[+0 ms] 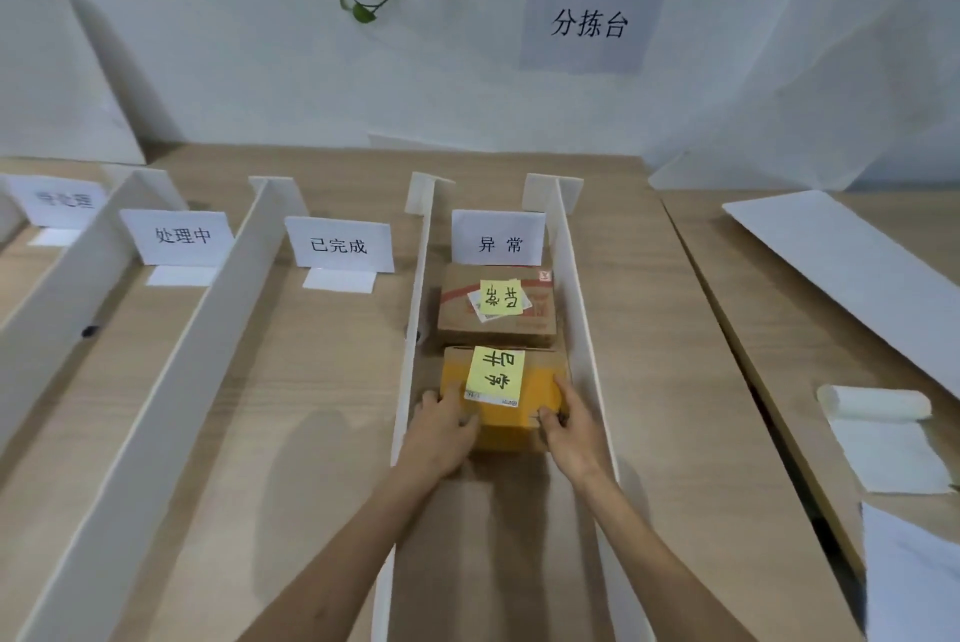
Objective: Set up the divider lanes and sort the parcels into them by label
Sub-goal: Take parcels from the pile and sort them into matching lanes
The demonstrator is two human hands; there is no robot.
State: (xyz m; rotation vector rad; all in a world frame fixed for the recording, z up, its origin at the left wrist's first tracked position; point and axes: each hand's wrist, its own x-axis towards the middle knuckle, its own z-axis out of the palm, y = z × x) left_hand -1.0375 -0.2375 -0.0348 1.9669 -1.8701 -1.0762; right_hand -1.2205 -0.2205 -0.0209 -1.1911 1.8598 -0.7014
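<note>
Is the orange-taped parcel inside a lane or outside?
Inside: the orange-taped parcel sits between two white dividers, left hand and right hand gripping it.

Your table [311,381] looks like pale wood-grain laminate, matt and smooth. The dividers [208,345] are white matt board with smooth faces. At twelve o'clock, the near parcel [509,426] is brown cardboard under shiny yellow tape, and the far parcel [457,324] is matt printed cardboard. Each bears a yellow paper note [496,371]. At three o'clock lies a soft white paper roll [878,405].

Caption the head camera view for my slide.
Left hand and right hand grip the yellow-taped parcel, nearer of two in the 异常 sign lane.
</note>
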